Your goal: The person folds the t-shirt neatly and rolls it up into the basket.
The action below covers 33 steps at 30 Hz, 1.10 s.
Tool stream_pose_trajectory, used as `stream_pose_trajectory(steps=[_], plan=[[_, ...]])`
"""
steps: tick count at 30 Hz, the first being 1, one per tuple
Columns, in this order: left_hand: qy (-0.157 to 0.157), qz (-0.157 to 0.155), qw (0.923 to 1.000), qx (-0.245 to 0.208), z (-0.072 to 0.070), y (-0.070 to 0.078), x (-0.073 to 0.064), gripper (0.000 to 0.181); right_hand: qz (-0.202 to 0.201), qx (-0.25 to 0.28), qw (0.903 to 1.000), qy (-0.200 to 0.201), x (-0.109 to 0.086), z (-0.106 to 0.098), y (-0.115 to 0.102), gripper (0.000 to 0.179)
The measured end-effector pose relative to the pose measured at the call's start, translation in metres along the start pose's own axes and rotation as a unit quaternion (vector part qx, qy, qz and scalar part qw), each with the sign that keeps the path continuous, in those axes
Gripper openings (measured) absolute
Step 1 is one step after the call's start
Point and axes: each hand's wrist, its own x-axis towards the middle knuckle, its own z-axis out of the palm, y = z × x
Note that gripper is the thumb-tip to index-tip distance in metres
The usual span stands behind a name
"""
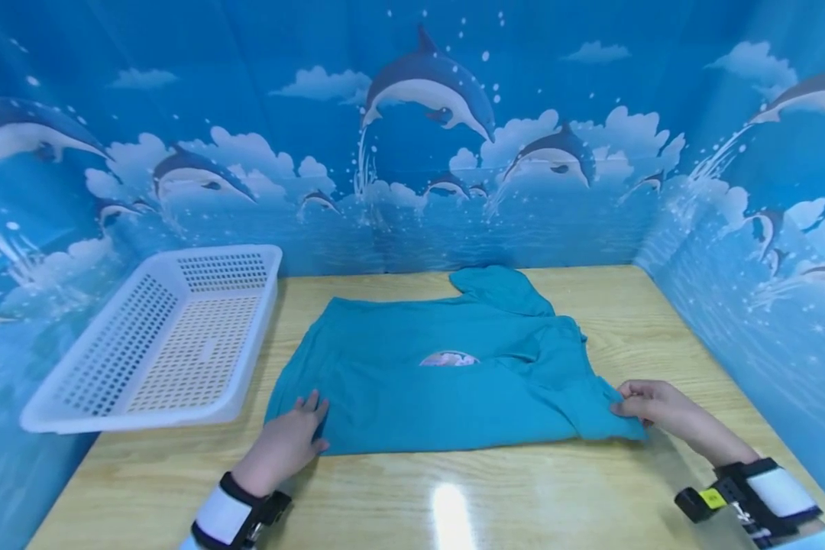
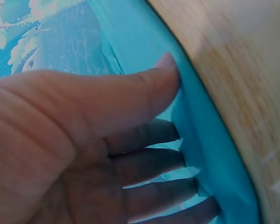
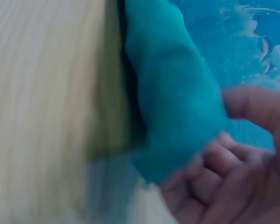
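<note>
While right fingers (image 1: 641,389) pinch cloth (image 1: 433,409), only the head view shows a basket (image 1: 195,336).

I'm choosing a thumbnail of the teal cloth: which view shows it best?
The head view: it takes in nearly the whole teal cloth. The left wrist view shows only part, by the left hand; the right wrist view, blurred, only the end the right hand pinches.

A white basket (image 1: 195,351) sits on a wood-grained table (image 1: 536,496) near dolphin-printed sheeting (image 1: 399,221).
</note>
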Motion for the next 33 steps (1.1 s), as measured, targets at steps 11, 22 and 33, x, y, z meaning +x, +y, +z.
stream_pose_trajectory(steps=[11, 22, 33], plan=[[-0.027, -0.015, 0.9995, 0.002, 0.003, 0.001, -0.018, 0.059, 0.058, -0.069, 0.9916, -0.093, -0.004, 0.016, 0.007, 0.017], [-0.034, -0.024, 0.999, -0.016, 0.01, -0.001, -0.038, 0.062, 0.105, -0.081, 0.9797, -0.151, -0.014, 0.018, 0.005, 0.025], [-0.024, -0.02, 0.9991, -0.03, 0.017, 0.0, -0.046, 0.061, 0.136, -0.133, 0.97, -0.151, -0.018, 0.02, -0.003, 0.023]])
